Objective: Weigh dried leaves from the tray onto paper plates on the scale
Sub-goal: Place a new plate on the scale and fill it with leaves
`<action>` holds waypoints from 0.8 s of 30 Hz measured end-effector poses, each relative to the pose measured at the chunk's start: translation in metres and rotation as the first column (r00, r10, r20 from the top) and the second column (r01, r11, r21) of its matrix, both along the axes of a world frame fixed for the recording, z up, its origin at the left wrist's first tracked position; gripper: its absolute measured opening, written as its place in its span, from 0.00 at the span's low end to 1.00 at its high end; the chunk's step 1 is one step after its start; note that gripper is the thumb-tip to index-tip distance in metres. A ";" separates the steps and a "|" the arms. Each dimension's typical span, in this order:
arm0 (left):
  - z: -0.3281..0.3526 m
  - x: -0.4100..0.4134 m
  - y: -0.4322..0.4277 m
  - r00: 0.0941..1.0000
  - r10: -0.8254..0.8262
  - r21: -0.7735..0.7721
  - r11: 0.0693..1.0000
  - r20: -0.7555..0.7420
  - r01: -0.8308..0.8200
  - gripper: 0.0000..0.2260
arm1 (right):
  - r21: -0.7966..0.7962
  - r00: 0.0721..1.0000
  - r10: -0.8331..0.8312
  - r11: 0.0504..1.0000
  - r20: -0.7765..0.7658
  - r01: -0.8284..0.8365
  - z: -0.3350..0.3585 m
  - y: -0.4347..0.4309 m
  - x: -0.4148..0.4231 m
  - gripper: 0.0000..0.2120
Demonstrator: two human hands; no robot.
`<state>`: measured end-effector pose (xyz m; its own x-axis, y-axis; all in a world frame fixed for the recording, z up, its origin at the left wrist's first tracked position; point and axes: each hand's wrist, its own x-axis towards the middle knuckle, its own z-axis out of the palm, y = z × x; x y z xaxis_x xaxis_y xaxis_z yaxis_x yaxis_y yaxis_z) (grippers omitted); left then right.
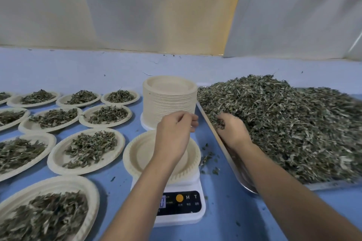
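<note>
An empty paper plate (141,154) sits on the white digital scale (182,215) in the middle of the blue table. My left hand (174,133) hovers over that plate, its fingers loosely curled and holding nothing. At the right, a metal tray (242,178) carries a big heap of dried leaves (293,123). My right hand (232,129) is dug into the heap's left edge, and its curled fingers grip a clump of leaves. My left forearm hides part of the scale's display.
A tall stack of empty paper plates (169,101) stands just behind the scale. Several filled plates of leaves (86,150) cover the table to the left. Loose leaf crumbs (209,160) lie between scale and tray. A pale wall rises behind.
</note>
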<state>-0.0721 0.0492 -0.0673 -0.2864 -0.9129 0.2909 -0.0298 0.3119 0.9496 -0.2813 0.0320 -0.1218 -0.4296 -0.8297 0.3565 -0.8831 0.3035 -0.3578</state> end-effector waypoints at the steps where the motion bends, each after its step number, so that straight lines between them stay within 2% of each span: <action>1: 0.000 -0.002 -0.001 1.000 0.001 0.003 1.000 -0.006 -0.001 0.14 | -0.054 0.994 0.009 0.998 -0.105 -0.015 0.001 -0.005 -0.002 0.22; 3: -0.001 -0.003 -0.003 1.000 -0.004 0.007 1.000 -0.007 0.004 0.14 | -0.107 0.955 -0.027 0.994 -0.296 -0.004 0.002 -0.016 -0.008 0.23; 5: -0.003 -0.003 -0.003 1.000 -0.014 0.024 1.000 -0.004 0.014 0.14 | -0.044 0.937 -0.098 0.995 -0.336 0.089 0.001 -0.026 -0.015 0.27; 7: -0.004 -0.002 -0.002 1.000 -0.025 0.055 0.998 -0.008 0.026 0.14 | 0.118 0.956 -0.133 0.979 -0.261 0.168 -0.004 -0.031 -0.021 0.27; 9: -0.003 0.000 -0.002 0.999 -0.035 0.095 0.995 -0.022 0.037 0.14 | 0.275 0.990 -0.096 0.954 -0.108 0.122 -0.008 -0.029 -0.024 0.25; 11: -0.002 0.001 -0.001 0.999 -0.038 0.127 0.991 -0.036 0.042 0.14 | 0.320 0.998 -0.055 0.946 -0.011 0.056 -0.007 -0.023 -0.024 0.21; 15: 0.000 0.003 0.002 0.999 -0.035 0.139 0.989 -0.032 0.039 0.14 | 0.310 0.999 -0.043 0.949 -0.033 0.051 0.008 -0.009 -0.010 0.18; 20: 0.004 0.005 0.002 0.999 -0.016 0.130 0.991 -0.048 0.023 0.13 | -0.074 0.989 -0.106 0.992 -0.103 0.098 0.014 0.001 0.000 0.17; 22: 0.006 0.006 0.001 0.998 -0.008 0.126 0.992 -0.065 0.016 0.12 | -0.080 0.977 -0.128 0.990 -0.170 0.116 0.011 -0.001 0.000 0.18; 24: 0.007 0.007 0.000 0.997 -0.003 0.127 0.992 -0.080 0.013 0.12 | 0.030 0.962 -0.107 0.993 -0.251 0.118 0.006 -0.008 -0.002 0.21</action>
<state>-0.0654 0.0493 -0.0601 -0.2743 -0.9418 0.1946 0.0496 0.1882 0.9809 -0.2831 0.0242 -0.1158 -0.4238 -0.7985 0.4276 -0.9017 0.4166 -0.1157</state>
